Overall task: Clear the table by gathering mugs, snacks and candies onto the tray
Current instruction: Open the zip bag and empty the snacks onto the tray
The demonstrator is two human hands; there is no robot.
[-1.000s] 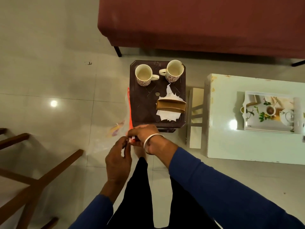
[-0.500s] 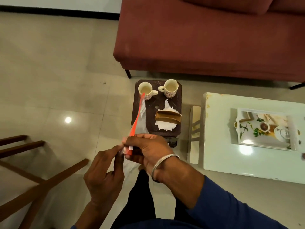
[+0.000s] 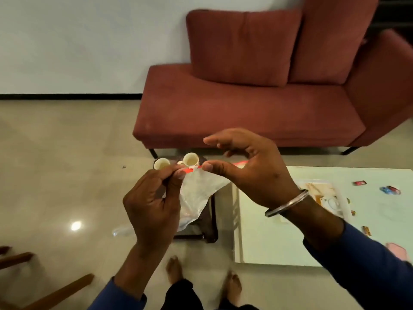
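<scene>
Raised now to chest height: clear bag, red seal pinched by left hand and right hand. Mid-step, closing snacks. Next: carry to tray on white surface; mugs wait beyond.

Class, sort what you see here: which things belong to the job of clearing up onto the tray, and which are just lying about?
Belong to the job:
two mugs on the small dark table
tray on the white table
wrapped candies on the white table

Just lying about:
red sofa
wooden chair
clear zip bag, pinched by both hands
</scene>
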